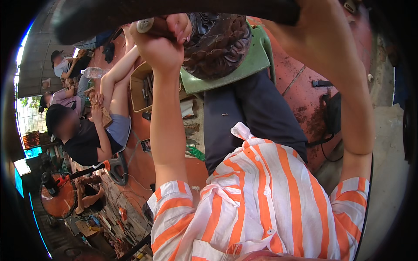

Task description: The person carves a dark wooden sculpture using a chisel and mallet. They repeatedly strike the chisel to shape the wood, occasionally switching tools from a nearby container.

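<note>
My left hand (157, 48) is closed around a dark tool handle with a pale round butt end (145, 25); the tool's blade does not show. Right beside this fist is a dark carved wooden piece (222, 52), rounded, with petal-like relief. It rests on a green plastic stool (230, 78) in front of my knees. My right forearm (322, 48) reaches up at the upper right. A black band across the top of the view hides my right hand's fingers and whatever they touch.
A brown box (138, 102) of slender tools stands left of the stool, with more blades (191, 132) on the floor below. A phone (146, 145) lies nearby. People (78, 135) sit at the left beside a plastic bottle (92, 72). A black bag (333, 113) with a cable is at right.
</note>
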The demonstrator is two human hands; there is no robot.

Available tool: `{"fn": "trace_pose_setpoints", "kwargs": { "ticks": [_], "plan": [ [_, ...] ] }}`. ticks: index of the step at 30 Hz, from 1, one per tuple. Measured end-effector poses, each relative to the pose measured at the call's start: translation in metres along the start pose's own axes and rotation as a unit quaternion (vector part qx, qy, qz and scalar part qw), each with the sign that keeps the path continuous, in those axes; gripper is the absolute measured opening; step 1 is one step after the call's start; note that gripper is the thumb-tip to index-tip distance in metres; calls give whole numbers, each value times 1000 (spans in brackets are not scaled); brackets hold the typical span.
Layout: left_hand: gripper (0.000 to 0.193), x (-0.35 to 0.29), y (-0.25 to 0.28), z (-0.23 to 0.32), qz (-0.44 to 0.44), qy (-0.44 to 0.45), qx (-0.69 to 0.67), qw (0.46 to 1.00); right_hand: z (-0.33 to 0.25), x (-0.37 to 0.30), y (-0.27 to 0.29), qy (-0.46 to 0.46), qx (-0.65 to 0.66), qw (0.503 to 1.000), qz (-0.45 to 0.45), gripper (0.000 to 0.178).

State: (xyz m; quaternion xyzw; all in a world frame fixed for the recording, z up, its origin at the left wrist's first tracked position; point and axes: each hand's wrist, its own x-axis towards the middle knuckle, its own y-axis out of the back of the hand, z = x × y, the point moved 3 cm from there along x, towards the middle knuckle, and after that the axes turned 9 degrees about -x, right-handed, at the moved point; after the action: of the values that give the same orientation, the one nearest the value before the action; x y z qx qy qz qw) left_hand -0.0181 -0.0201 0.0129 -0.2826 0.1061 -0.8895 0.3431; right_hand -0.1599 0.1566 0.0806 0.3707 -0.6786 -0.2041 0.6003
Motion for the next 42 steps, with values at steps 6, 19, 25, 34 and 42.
{"fn": "trace_pose_setpoints", "kwargs": {
  "ticks": [6,19,25,34,42],
  "plan": [
    [55,2,-7,5,-102,-13,20,995,-2,1,-1,23,-70,996,50,32],
    [47,22,-2,-14,-64,46,6,997,5,-1,-4,-45,3,998,39,28],
    [54,19,-7,-22,-12,36,-23,999,4,-3,7,-55,34,996,54,28],
    [53,23,-2,34,-316,227,-171,905,9,-10,10,-99,44,993,45,37],
    [49,26,-23,32,-163,113,-48,979,23,-22,-3,-18,23,991,132,38]
  ]
}}
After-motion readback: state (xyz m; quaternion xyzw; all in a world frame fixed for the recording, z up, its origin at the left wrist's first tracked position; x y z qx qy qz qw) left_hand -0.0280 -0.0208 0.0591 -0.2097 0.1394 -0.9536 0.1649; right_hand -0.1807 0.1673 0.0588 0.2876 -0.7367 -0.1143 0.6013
